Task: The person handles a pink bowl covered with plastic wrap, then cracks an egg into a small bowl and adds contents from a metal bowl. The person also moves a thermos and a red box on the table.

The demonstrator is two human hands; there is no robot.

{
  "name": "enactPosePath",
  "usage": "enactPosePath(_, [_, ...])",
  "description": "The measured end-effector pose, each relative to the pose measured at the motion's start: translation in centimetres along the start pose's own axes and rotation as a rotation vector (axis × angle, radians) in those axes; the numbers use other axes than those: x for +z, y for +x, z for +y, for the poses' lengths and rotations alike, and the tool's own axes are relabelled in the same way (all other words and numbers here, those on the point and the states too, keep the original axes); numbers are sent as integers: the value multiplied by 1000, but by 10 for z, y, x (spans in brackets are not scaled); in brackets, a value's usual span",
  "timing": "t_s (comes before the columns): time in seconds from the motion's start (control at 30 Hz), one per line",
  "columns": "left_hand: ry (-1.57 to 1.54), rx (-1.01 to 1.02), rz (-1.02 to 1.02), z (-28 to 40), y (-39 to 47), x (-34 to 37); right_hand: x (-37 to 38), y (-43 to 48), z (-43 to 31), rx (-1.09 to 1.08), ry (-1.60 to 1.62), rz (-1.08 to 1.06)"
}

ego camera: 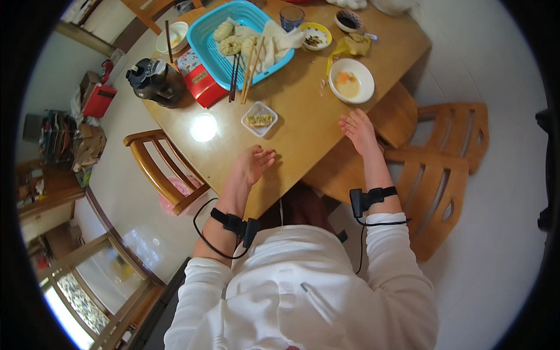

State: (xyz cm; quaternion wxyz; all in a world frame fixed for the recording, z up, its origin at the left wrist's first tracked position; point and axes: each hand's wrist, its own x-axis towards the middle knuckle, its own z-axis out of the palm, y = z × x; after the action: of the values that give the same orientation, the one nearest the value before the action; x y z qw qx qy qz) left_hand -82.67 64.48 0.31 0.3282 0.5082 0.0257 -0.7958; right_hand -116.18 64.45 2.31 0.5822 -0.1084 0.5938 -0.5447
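Over the table's near edge, my left hand [257, 164] is held with fingers apart and nothing in it. Just beyond it sits a small clear plastic tray [248, 124] with a yellowish bar of food [259, 120] inside. My right hand [358, 130], also holding nothing, is raised palm inward by the table's right edge. Closest to it is a white bowl [369, 89] with orange and pale food remains. Farther back, a blue plastic basket [199, 52] holds several steamed buns [230, 45] and a white cloth [280, 43]. Light chopsticks [253, 70] and dark chopsticks [234, 78] lean across its rim.
A dark-lidded jug [159, 83] and a red box [205, 89] stand left of the basket. A glass [292, 18], a yellow-rimmed dish [326, 37], a sauce bowl [356, 19] and a yellow bag [345, 48] are at the back. Wooden chairs [437, 188] flank the right edge; another chair [148, 170] stands left.
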Motion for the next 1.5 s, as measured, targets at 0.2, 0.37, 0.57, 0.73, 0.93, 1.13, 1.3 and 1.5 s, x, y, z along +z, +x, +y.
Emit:
enactPosePath(0.2, [-68, 93, 63, 1, 9, 23, -18, 62, -22, 127, 261, -188])
enactPosePath(0.37, [-197, 150, 45, 7, 13, 30, -21, 89, -15, 241, 399, -204])
enactPosePath(0.57, [-161, 228, 96, 10, 5, 32, -9, 70, -19, 150, 168, -189])
enactPosePath(0.73, [-100, 136, 170, 8, -3, 25, 18, 22, -14, 311, 85, -393])
enactPosePath(0.93, [-103, 234, 220, 10, -21, -7, 79, -32, 2, 505, -190, -709])
enactPosePath(1.13, [-145, 374, 340, 21, -72, -67, 144, -51, 52, 639, -380, -906])
enactPosePath(1.3, [-221, 407, 416, 15, -105, -93, 176, -55, 96, 675, -405, -880])
enactPosePath(1.5, [-251, 426, 377, 17, -113, -111, 187, -49, 126, 624, -310, -888])
